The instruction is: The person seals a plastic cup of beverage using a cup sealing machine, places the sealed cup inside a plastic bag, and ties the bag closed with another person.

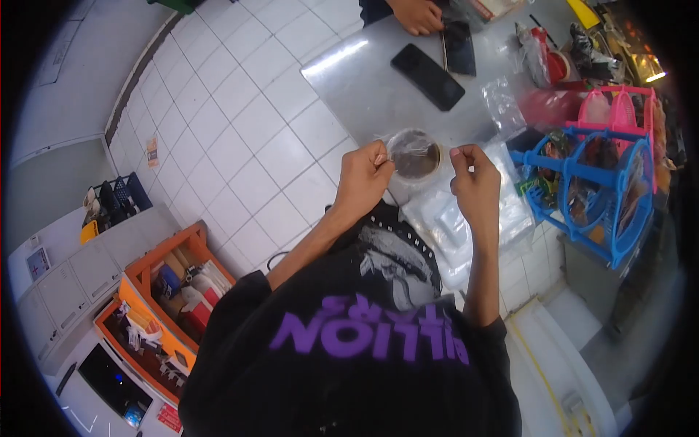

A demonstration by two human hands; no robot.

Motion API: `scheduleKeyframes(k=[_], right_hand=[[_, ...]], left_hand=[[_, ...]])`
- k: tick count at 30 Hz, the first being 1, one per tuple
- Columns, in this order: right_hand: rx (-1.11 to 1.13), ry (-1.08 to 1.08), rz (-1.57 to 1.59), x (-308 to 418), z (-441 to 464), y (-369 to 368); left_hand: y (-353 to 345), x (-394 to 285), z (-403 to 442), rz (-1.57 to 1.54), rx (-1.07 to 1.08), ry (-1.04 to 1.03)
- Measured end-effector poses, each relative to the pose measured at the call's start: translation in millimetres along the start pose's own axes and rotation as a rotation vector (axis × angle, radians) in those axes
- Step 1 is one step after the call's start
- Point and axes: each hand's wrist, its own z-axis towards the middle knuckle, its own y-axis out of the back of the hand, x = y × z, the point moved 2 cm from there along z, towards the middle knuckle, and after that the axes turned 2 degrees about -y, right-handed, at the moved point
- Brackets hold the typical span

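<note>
My left hand (362, 177) is closed in a pinch at the left side of a round container (418, 162) with a pale rim and dark brown inside. Thin clear plastic (399, 147) shows at its fingertips and over part of the container. Across from it, my right hand (476, 178) has thumb and fingers curled together, a little apart from the container's right side. What it pinches, if anything, is too small to make out. Below the container and beside my right wrist lies a stack of clear plastic bags (440, 218).
A steel table (349, 95) bears a black phone (428, 76) and a second dark device (459, 48), touched by another person's hand (418, 14). Blue (582, 175) and pink (622, 109) racks with packets stand at right. An orange cabinet (164, 291) is at left.
</note>
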Motion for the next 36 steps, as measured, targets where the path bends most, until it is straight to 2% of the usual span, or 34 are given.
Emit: scheduleKeyframes(k=[2,3,4,5,9,11,14,16,18,20,21,23,24,26,27,32,34,36], right_hand=[[0.049,-0.071,-0.012,-3.0,0.6,-2.1],[0.101,-0.063,0.050,-9.3,1.2,-7.0],[0.133,-0.022,0.124,-8.9,15.3,-14.3],[0.089,0.103,0.004,-10.7,16.7,-17.5],[0.086,0.240,-0.214,-1.0,14.4,-23.4],[0.060,0.400,-0.447,-0.3,6.7,-29.1],[0.151,0.313,-0.616,13.8,2.7,-37.9],[0.229,0.323,-0.685,21.6,7.1,-41.2],[0.317,0.358,-0.768,20.7,16.6,-42.8],[0.390,0.470,-0.711,7.4,26.3,-29.9],[0.440,0.468,-0.700,8.0,24.3,-19.3],[0.490,0.452,-0.674,8.6,10.5,0.6],[0.516,0.424,-0.617,8.8,3.6,9.7],[0.532,0.426,-0.608,7.5,-12.0,21.0],[0.529,0.431,-0.570,6.7,-20.8,26.2],[0.495,0.317,-0.663,15.5,-58.5,32.1],[0.503,0.291,-0.608,6.0,-66.5,33.3],[0.478,0.273,-0.564,4.5,-74.9,31.4]], left_hand=[[1.0,9.3,4.1,0.127,-0.083,-0.074],[-0.3,4.2,6.1,0.092,-0.041,0.009],[-0.6,2.3,17.8,0.093,-0.058,-0.023],[-4.9,3.9,16.2,0.066,-0.044,-0.011],[-13.1,13.2,6.8,0.024,-0.027,0.040],[-13.8,16.5,-1.0,0.028,-0.030,0.060],[-16.0,14.6,-7.8,-0.006,-0.029,0.106],[-25.1,9.1,-13.8,-0.073,-0.076,-0.057],[-39.8,6.3,-18.9,-0.117,-0.086,-0.077],[-48.9,-5.5,-20.1,-0.176,-0.037,-0.210],[-47.1,-13.7,-23.3,-0.196,-0.066,-0.199],[-46.7,-39.4,-33.1,-0.218,0.042,-0.310],[-49.7,-44.8,-41.4,-0.246,0.022,-0.293],[-55.8,-56.9,-59.0,-0.179,0.171,-0.502],[-50.6,-63.5,-65.0,-0.164,0.276,-0.515],[-53.0,-69.9,-78.4,-0.286,0.376,-0.544],[-54.7,-72.4,-83.0,-0.330,0.385,-0.555],[-60.5,-74.6,-90.8,-0.340,0.481,-0.515]])
